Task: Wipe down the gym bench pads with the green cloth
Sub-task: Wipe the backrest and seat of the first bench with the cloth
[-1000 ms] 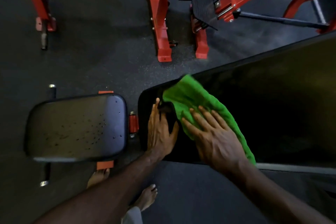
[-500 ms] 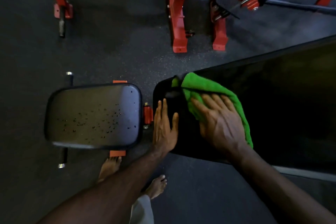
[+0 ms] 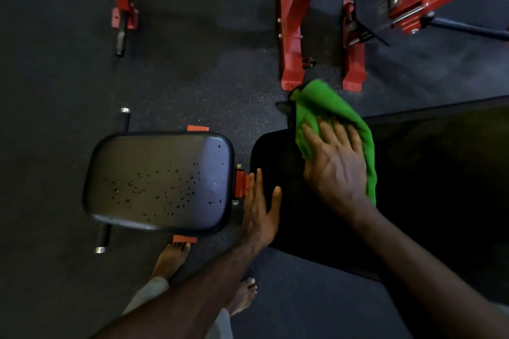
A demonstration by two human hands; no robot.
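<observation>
Bench pads first: the long black back pad carries the green cloth at its far corner, draped past the edge. Right hand presses flat-fingered on it to scrub; left hand, fingers straight, braces the pad's end, likely steadying. Seat pad shows droplets, apparently unwiped.

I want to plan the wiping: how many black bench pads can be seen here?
2. The seat pad lies left, with droplets on it. The long back pad lies right, under the green cloth. A third pad may sit at the top edge.
</observation>
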